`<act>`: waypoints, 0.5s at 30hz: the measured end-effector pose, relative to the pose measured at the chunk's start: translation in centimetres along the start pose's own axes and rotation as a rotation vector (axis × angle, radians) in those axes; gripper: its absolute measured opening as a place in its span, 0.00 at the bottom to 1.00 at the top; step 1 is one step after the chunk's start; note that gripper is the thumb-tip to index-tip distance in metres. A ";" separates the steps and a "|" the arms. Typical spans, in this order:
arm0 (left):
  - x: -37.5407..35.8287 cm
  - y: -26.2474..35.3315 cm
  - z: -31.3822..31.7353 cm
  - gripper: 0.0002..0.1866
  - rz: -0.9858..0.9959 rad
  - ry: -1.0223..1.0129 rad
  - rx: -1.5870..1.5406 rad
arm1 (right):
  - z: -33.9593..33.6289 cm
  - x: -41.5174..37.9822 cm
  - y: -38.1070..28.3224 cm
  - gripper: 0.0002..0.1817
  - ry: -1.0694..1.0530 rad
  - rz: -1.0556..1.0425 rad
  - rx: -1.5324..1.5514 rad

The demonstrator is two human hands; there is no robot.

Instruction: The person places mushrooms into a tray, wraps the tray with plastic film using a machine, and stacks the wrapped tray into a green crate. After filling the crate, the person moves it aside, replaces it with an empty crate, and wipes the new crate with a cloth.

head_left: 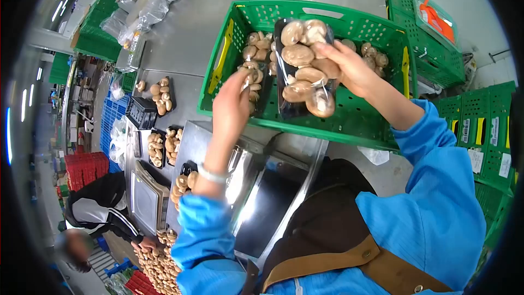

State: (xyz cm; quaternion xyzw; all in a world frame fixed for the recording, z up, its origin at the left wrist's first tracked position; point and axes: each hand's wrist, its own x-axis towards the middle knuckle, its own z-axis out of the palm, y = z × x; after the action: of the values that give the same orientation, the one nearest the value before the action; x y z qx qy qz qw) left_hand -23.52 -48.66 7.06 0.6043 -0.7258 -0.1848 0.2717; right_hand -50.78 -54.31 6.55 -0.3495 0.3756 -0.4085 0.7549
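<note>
My right hand [352,68] grips a film-wrapped black tray of brown mushrooms [305,71] by its right side. The tray is tilted, above the green crate [316,134]. My left hand [232,101] is at the crate's left end, its fingers curled against another tray of mushrooms [252,76]; part of that grip is hidden. More packed mushrooms [374,57] lie inside the crate at the right, and others [259,46] at the back left.
Mushroom trays [161,95] and a scale [147,196] stand at the left. A co-worker's hand [144,245] rests at a heap of loose mushrooms [158,270]. Green crates [475,131] are stacked at the right. A metal surface [278,196] lies between me and the crate.
</note>
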 end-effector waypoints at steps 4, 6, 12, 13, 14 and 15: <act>7.1 -8.2 4.8 0.27 0.402 -0.159 0.651 | -3.6 6.6 10.2 0.27 0.046 0.131 0.042; 7.6 -10.1 6.3 0.31 0.338 -0.345 0.711 | -3.5 7.6 14.7 0.28 0.110 0.205 0.092; 7.3 -11.9 6.5 0.36 0.179 -0.700 0.553 | -3.0 8.8 22.4 0.43 0.100 0.276 -0.362; 7.4 -12.3 6.7 0.36 0.190 -0.677 0.528 | -3.0 8.9 20.8 0.41 0.040 0.342 -0.416; 7.4 -12.6 7.0 0.36 0.197 -0.652 0.502 | -3.1 8.8 18.8 0.40 -0.025 0.409 -0.472; 7.1 -13.2 7.1 0.36 0.199 -0.625 0.475 | -2.6 8.6 17.7 0.39 -0.093 0.478 -0.530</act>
State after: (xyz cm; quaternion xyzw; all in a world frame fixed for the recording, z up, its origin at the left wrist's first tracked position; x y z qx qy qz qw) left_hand -18.50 -58.65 -5.20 0.4919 -0.8508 -0.1597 -0.0925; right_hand -43.43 -55.03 -11.90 -0.4537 0.5048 -0.0924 0.7285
